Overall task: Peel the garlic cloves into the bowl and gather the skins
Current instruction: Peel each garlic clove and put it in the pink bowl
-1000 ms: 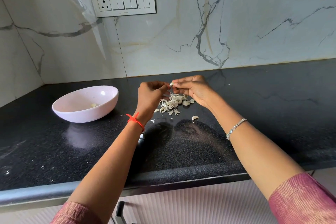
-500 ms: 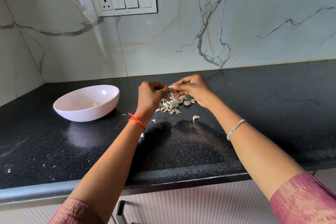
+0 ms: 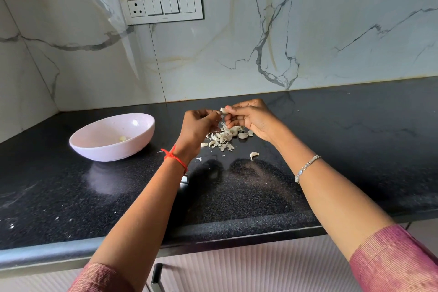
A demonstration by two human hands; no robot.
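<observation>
A clove (image 3: 222,109) is held in the air between the two hands, just above the pile (image 3: 222,137) of skins and cloves. It is pinched from the right by the curled fingers (image 3: 237,111) of the right hand (image 3: 253,119). Its left end is pinched by the bent fingertips of the left hand (image 3: 199,127). Nothing else is held by either hand, and the two hands are all but touching around the clove. The pile is spread on the counter (image 3: 343,149) directly under the hands and is partly hidden by them. A loose clove (image 3: 254,155) is seen on the counter near the pile, on the side nearer the person. A scrap (image 3: 199,159) of skin is seen beside the left wrist.

The bowl (image 3: 142,136) is set upright on the counter to the left, well apart from the pile. A peeled clove (image 3: 122,138) is seen lying on its bottom.

A red thread (image 3: 174,155) is worn on the left wrist and a bracelet (image 3: 307,168) on the right. Both forearms are stretched out over the front edge of the counter, and pink sleeves (image 3: 391,263) are seen at the lower corners. The counter is backed by a marble wall (image 3: 260,31), on which a switch plate (image 3: 163,6) is fixed above the bowl. Below the counter edge, a dark handle (image 3: 155,277) is seen on a ribbed cabinet front.
</observation>
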